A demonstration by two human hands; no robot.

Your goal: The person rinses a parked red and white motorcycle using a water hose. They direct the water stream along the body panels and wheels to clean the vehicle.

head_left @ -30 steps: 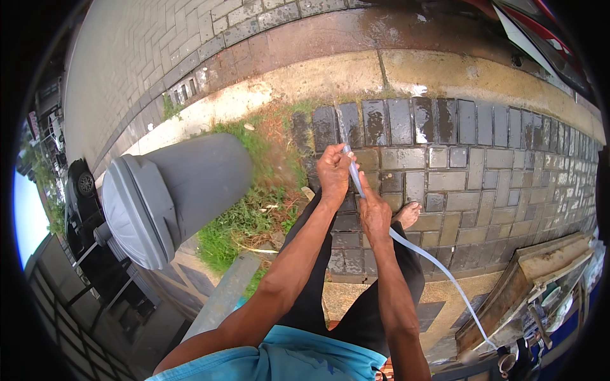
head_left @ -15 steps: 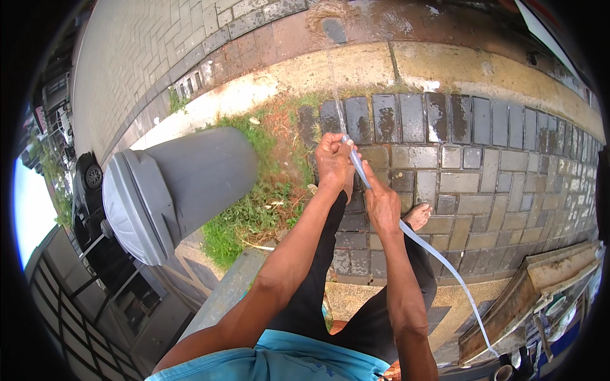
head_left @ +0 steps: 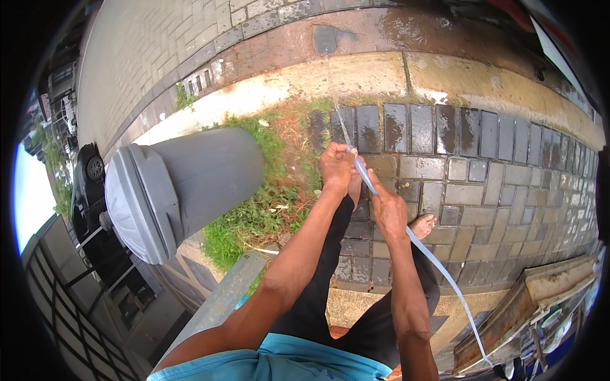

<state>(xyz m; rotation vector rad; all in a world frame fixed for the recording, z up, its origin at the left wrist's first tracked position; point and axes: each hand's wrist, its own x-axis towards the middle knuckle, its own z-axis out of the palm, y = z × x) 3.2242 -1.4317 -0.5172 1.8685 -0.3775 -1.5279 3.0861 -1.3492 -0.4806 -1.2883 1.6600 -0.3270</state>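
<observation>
A pale translucent hose (head_left: 445, 273) runs up from the lower right and passes through both my hands. My left hand (head_left: 337, 169) is closed around its mouth end, thumb at the tip. A little farther back along it, my right hand (head_left: 389, 209) grips the hose with the fingers wrapped round. From the mouth a thin stream of water (head_left: 343, 124) shoots away over the wet dark pavers (head_left: 421, 130) toward the curb (head_left: 356, 71). Both forearms stretch forward over my legs, and a bare foot (head_left: 422, 225) stands on the pavers to the right.
A grey lidded bin (head_left: 203, 178) stands at the left beside a grass patch (head_left: 254, 216). Beyond the curb lies a wet brown gutter strip (head_left: 394, 35). A metal post or beam (head_left: 216, 301) is at the lower left, and a wooden trough-like box (head_left: 527, 305) at the lower right.
The view has shifted slightly, so the scene sits a little lower and to the right. The splash in the gutter looks smaller. Both hands keep their grip on the hose.
</observation>
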